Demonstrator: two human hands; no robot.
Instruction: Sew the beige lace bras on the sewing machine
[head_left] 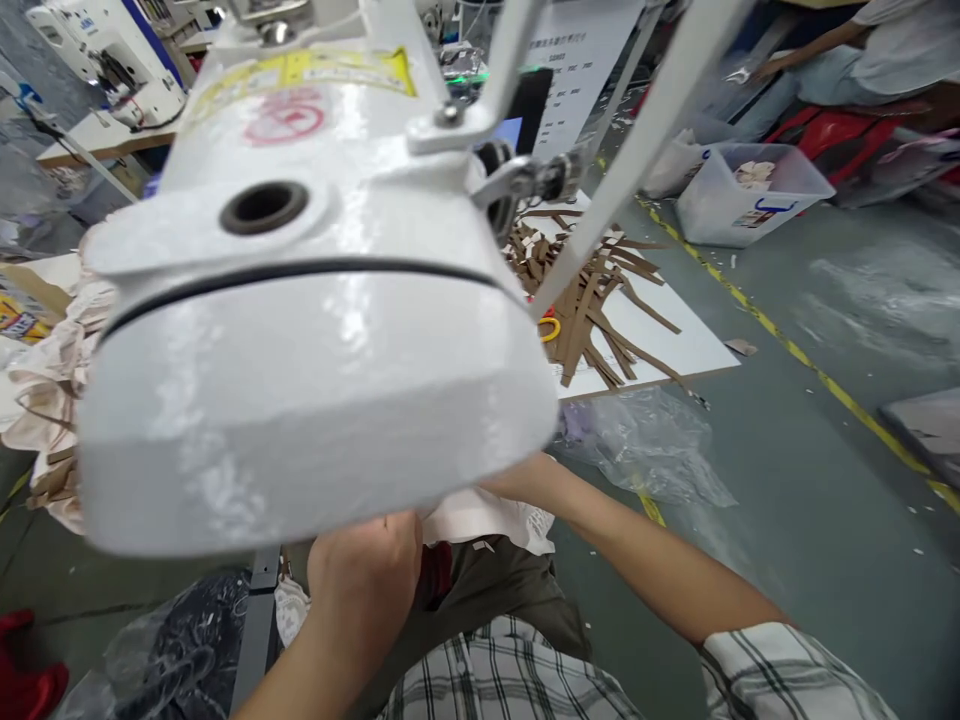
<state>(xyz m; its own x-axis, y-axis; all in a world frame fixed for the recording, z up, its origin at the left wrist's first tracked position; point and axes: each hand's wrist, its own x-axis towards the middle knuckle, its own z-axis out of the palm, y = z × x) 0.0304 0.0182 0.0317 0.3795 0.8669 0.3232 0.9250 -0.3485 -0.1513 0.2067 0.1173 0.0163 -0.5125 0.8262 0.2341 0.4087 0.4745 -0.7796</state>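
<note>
1. pale cloth [480, 515] low in the middle, between the two hands, partly hidden under the near edge of the white machine head [322, 400]; lace edge [539, 528] at its right end.
2. left hand [365, 565] curled, just beside the cloth's left end; fingertips out of sight under the machine head, so impossible to tell whether pinching the cloth.
3. right hand [521, 480] at the cloth's upper right; fingers hidden behind the machine head, so impossible to tell whether wide, narrow or gripping.
4. below the cloth, dark trousers [510, 590] and a checked shirt [510, 675].
5. right of the machine head, brown strips [581, 330] loosely heaped on a white tabletop [697, 350], with a yellow looped handle [556, 325] among them; clear plastic [667, 455] just past the near edge.
6. at left, a heap of pale fabric [45, 400].
7. farther out, another sewing machine [161, 100] at upper left; at upper right, a translucent bin [720, 210] near yellow floor tape [810, 370], with a co-worker's arm [817, 48] beyond.
</note>
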